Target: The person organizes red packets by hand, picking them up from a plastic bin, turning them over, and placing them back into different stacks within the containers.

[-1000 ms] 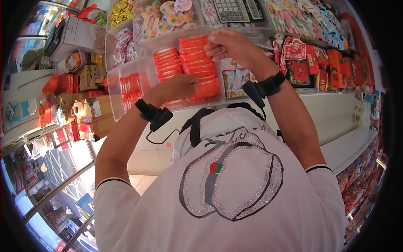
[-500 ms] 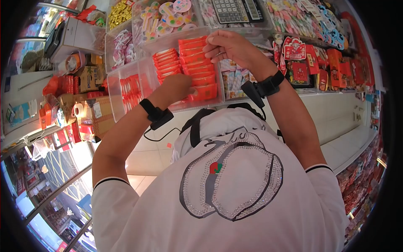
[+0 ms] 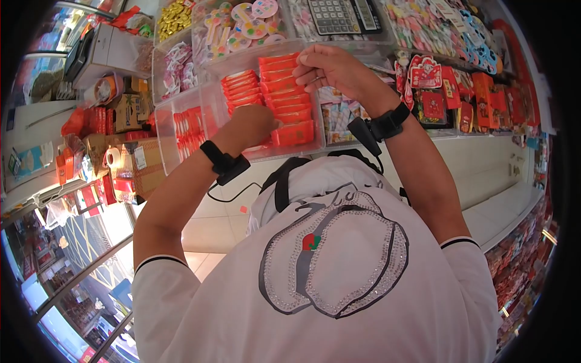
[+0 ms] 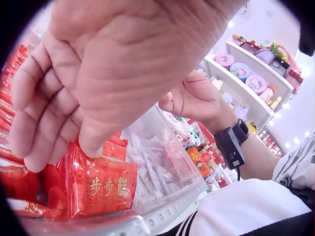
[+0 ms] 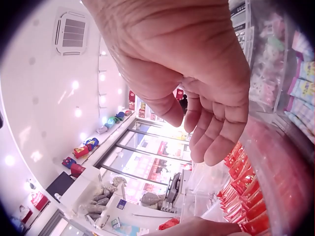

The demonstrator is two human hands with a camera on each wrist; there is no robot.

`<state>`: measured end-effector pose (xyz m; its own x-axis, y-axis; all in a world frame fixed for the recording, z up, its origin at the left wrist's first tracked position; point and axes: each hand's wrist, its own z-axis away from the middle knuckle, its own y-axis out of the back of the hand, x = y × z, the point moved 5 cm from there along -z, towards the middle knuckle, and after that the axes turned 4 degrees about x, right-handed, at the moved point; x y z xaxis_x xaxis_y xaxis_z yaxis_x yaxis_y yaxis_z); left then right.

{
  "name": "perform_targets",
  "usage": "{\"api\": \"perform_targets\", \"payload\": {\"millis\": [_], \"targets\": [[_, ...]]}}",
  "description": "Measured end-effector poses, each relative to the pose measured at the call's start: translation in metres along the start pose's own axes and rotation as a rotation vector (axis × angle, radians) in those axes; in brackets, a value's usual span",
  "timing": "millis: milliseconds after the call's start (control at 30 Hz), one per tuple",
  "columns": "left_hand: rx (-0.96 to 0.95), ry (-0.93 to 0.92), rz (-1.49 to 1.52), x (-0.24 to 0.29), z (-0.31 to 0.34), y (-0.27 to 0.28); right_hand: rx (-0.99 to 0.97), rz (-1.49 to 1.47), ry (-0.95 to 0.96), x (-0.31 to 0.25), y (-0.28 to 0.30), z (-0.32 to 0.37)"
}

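In the head view, my left hand [image 3: 249, 126] lies over the front of a clear plastic bin [image 3: 209, 91] filled with two rows of red packets [image 3: 284, 91]. The left wrist view shows its fingers loosely bent over the packets, with the thumb [image 4: 92, 140] at the top edge of a shiny red packet [image 4: 101, 187] with gold lettering. My right hand [image 3: 336, 69] hovers at the bin's far right corner, beside the back packets. In the right wrist view its fingers [image 5: 216, 140] hang loosely curled, with nothing between them.
A narrower bin on the left holds more red packets [image 3: 189, 127]. Behind are bins of round-topped lollipops [image 3: 245, 27] and gold sweets [image 3: 174, 18], and a calculator [image 3: 342, 15]. Red envelopes [image 3: 433, 103] stand to the right; a cardboard box [image 3: 145, 160] stands at left.
My left hand has drawn slightly left and back over the front of the red packets, its fingers now more tucked from view. The right hand has hardly moved.
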<state>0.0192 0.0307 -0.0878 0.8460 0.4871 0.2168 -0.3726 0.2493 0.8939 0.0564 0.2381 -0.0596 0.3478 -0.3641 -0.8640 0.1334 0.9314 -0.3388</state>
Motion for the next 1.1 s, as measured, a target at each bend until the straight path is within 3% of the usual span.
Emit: {"api": "perform_targets", "payload": {"millis": [267, 433, 533, 633, 933, 1033, 1100], "targets": [[0.001, 0.002, -0.026, 0.001, -0.002, -0.002, 0.001, 0.009, 0.007, -0.002, -0.002, 0.000], [0.116, -0.013, -0.103, -0.002, 0.012, 0.044, -0.025, 0.028, 0.089, -0.027, -0.005, 0.006], [0.242, 0.170, 0.341, -0.012, 0.038, 0.106, -0.018, 0.016, 0.176, -0.049, -0.009, 0.016], [0.452, 0.316, 0.733, -0.023, 0.069, 0.130, -0.018, 0.002, 0.196, -0.056, -0.009, 0.020], [0.585, 0.621, 1.035, -0.083, 0.126, 0.044, 0.023, 0.009, 0.056, -0.025, 0.001, 0.026], [0.606, 0.673, 1.067, -0.083, 0.140, 0.021, 0.046, 0.042, 0.048, -0.018, 0.001, 0.024], [0.665, 0.597, 1.144, -0.070, 0.139, 0.011, 0.051, 0.083, 0.051, -0.015, -0.001, 0.022]]}}
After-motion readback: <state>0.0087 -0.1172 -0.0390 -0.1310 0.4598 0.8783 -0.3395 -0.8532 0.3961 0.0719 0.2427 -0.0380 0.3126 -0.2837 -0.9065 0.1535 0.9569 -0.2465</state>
